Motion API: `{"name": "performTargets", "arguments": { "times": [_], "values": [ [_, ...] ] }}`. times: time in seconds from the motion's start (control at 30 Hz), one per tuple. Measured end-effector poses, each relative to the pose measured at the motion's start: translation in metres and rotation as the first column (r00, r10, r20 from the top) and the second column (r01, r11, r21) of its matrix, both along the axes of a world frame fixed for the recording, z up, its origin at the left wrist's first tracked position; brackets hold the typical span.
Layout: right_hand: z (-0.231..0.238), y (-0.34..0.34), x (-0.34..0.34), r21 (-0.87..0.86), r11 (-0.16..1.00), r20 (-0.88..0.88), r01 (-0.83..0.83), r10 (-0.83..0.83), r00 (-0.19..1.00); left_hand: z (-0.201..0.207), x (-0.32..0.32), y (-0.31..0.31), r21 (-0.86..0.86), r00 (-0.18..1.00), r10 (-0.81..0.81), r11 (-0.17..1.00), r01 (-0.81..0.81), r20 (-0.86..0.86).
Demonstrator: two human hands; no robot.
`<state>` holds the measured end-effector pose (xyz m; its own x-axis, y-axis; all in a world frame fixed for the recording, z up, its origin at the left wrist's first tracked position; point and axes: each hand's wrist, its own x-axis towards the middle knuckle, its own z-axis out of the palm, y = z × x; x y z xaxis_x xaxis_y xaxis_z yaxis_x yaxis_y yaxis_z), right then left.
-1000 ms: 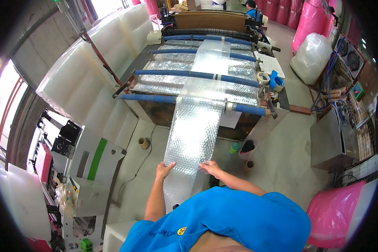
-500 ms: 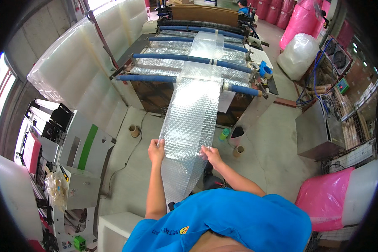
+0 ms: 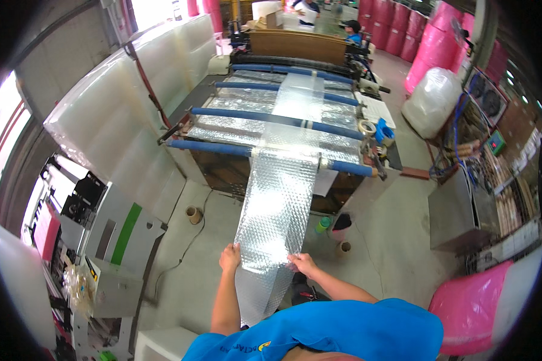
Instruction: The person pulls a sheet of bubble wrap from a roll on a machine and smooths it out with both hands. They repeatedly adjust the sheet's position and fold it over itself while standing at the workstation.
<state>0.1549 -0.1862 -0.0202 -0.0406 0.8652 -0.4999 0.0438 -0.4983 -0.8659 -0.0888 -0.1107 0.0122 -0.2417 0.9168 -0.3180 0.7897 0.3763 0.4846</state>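
Factory hall, grey concrete floor (image 3: 397, 222), evenly bright. Daylight through a window strip (image 3: 3, 129) on the left edge, washed out. Long stack of clear plastic rolls (image 3: 123, 120) along the left wall. Grey cabinet with a green stripe (image 3: 123, 234) below it. Pink rolls (image 3: 427, 45) piled at the far right, another pink bundle (image 3: 473, 307) near the lower right. Metal box (image 3: 454, 216) beside cluttered shelving (image 3: 512, 180), possibly holding spools. Cardboard cores (image 3: 193, 215) standing on the floor.

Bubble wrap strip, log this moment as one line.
left hand: grips left edge of bubble wrap strip | right hand: grips right edge | strip runs from blue roller toward person
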Motion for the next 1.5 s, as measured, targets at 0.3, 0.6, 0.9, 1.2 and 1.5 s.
{"name": "performTargets", "arguments": {
  "times": [0.3, 0.6, 0.9, 1.2, 1.5],
  "values": [
    [-0.039, 0.042, 0.03, -0.08, 0.861, 0.072, -0.502, 0.507, 0.859, -0.036, 0.007, 0.012, -0.084, 0.99, 0.126, 0.988, -0.131, -0.062],
    [-0.033, 0.048, 0.036, -0.155, 0.76, -0.049, -0.631, 0.632, 0.773, -0.023, 0.028, 0.001, -0.109, 0.978, 0.166, 0.978, -0.18, -0.126],
    [-0.015, 0.091, 0.065, 0.138, 0.975, 0.044, -0.171, 0.167, 0.985, -0.015, 0.072, 0.07, 0.207, 0.988, 0.154, 0.968, -0.144, -0.031],
    [0.034, 0.141, 0.069, 0.34, 0.909, -0.133, 0.239, -0.205, 0.97, -0.003, 0.068, 0.118, 0.14, 0.951, 0.125, 0.975, -0.17, 0.283],
    [0.041, 0.085, 0.034, 0.172, 0.951, -0.075, 0.258, -0.249, 0.966, -0.011, 0.045, 0.067, 0.03, 0.941, 0.067, 0.996, -0.081, 0.33]
  ]
}}
